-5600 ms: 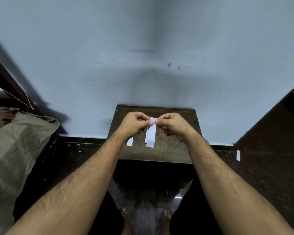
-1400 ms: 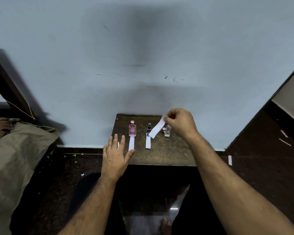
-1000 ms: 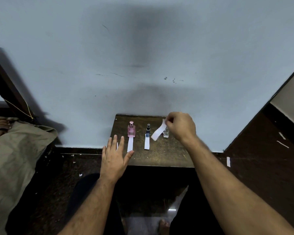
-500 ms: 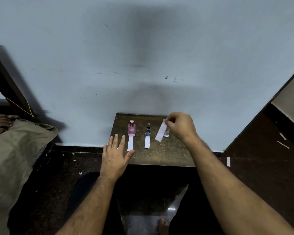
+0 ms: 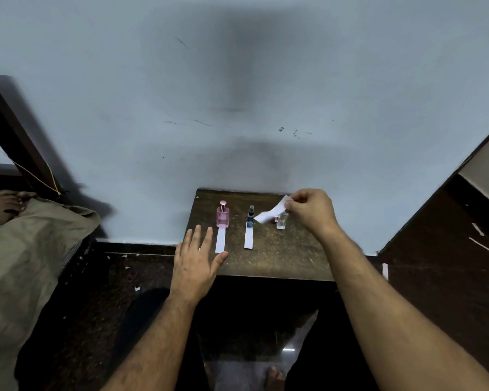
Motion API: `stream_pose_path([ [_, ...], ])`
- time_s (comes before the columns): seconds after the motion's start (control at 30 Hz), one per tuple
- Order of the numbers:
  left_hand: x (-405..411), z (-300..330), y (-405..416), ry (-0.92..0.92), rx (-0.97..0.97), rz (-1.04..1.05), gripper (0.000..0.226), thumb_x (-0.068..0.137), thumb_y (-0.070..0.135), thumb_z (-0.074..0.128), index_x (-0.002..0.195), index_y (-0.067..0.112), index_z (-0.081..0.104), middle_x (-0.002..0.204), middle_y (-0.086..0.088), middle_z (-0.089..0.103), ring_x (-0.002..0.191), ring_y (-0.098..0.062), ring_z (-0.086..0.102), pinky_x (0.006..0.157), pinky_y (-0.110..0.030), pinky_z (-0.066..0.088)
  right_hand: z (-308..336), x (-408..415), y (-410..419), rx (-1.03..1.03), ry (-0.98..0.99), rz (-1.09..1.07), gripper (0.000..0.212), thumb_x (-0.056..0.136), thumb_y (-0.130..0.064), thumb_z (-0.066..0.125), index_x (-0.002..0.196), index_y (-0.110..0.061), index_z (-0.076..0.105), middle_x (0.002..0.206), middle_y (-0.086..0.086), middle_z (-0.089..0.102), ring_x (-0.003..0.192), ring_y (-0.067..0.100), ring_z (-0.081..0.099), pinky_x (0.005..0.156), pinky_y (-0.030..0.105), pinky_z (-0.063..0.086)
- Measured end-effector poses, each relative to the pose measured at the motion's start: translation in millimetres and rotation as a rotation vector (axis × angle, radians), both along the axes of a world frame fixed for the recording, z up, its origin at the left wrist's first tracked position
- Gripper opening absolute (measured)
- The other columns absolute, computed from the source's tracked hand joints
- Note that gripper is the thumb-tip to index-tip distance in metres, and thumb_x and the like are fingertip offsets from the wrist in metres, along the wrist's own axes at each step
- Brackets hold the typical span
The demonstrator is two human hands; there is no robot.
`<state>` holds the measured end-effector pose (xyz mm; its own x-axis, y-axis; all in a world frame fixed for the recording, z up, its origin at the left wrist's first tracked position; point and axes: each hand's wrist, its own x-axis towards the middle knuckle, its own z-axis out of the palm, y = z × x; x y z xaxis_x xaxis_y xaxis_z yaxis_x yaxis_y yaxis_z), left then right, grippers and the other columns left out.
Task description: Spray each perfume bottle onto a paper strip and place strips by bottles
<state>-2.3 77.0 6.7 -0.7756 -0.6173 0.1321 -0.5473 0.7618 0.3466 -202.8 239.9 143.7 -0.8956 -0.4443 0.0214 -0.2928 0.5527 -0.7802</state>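
1. Three perfume bottles stand in a row on the small wooden table (image 5: 280, 258), which is pushed against the wall (image 5: 237, 80): a pink bottle (image 5: 222, 215) at 9 o'clock in the row, a dark blue bottle (image 5: 250, 216) in the middle, and a clear bottle (image 5: 281, 221) at 3 o'clock.
2. Two strips look already placed. One white strip (image 5: 220, 240) lies flat toward 6 o'clock from the pink bottle, its far end touching the base; a second strip (image 5: 248, 238) lies likewise below the dark blue bottle.
3. One strip remains. The right hand (image 5: 311, 211) pinches the third strip (image 5: 270, 213) by its upper end between thumb and fingertips; the paper droops toward 8 o'clock, its free end near the dark blue bottle and above the clear one. It is not yet on the table.
4. Left hand (image 5: 195, 263): fingers straight and spread, holding nothing, at the table's 7 o'clock corner just beside the first strip. Whether it touches the surface cannot be told.
5. Judged progress: about two thirds done; what is left is to lay the held strip by the clear bottle. Whether that strip carries spray cannot be seen.
6. Contents: the pink bottle shows tinted liquid or glass, the blue one is dark, the clear one looks nearly colourless. Fill levels are too small to read.
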Motion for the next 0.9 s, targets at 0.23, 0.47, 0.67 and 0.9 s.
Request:
stream_pose_path([
  [0.23,0.8,0.6,1.2,0.011,-0.014,-0.016,0.092,0.082,0.079,-0.002,0.155,0.026,0.019,0.163,-0.005,0.017,0.151,-0.021,0.010,0.120,-0.043,0.012,10.7,6.1,8.2,-0.427,-0.401,0.103,0.002,0.086,0.000,0.068,0.086,-0.001,0.066,0.056,-0.001,0.066,0.036,0.005,0.053,0.038,0.016,0.039],
  [0.47,2.5,3.3,4.7,0.026,-0.002,-0.028,0.091,0.084,0.078,0.003,0.153,0.023,0.027,0.159,-0.004,0.028,0.149,-0.021,0.019,0.120,-0.044,0.018,13.2,5.8,15.2,-0.517,-0.545,0.111,0.008,0.088,0.001,0.064,0.082,-0.004,0.065,0.064,0.006,0.064,0.037,0.007,0.051,0.038,0.019,0.044],
  [0.67,3.6,9.9,7.7,0.122,0.031,-0.034,0.074,0.092,0.067,0.023,0.133,0.017,0.057,0.132,-0.002,0.060,0.128,-0.021,0.050,0.109,-0.045,0.037,3.2,-0.3,21.5,-0.475,-0.545,0.109,0.007,0.087,-0.004,0.066,0.082,-0.008,0.065,0.062,0.002,0.066,0.039,0.006,0.054,0.043,0.020,0.039],
  [0.9,-6.4,19.7,8.5,0.313,0.091,-0.007,0.030,0.092,0.037,0.059,0.107,0.015,0.073,0.101,0.001,0.073,0.096,-0.019,0.067,0.088,-0.044,0.052,-18.3,-6.8,22.0,-0.427,-0.585,0.100,0.009,0.085,-0.007,0.069,0.078,-0.012,0.067,0.061,0.002,0.067,0.042,0.008,0.044,0.045,0.020,0.039],
])
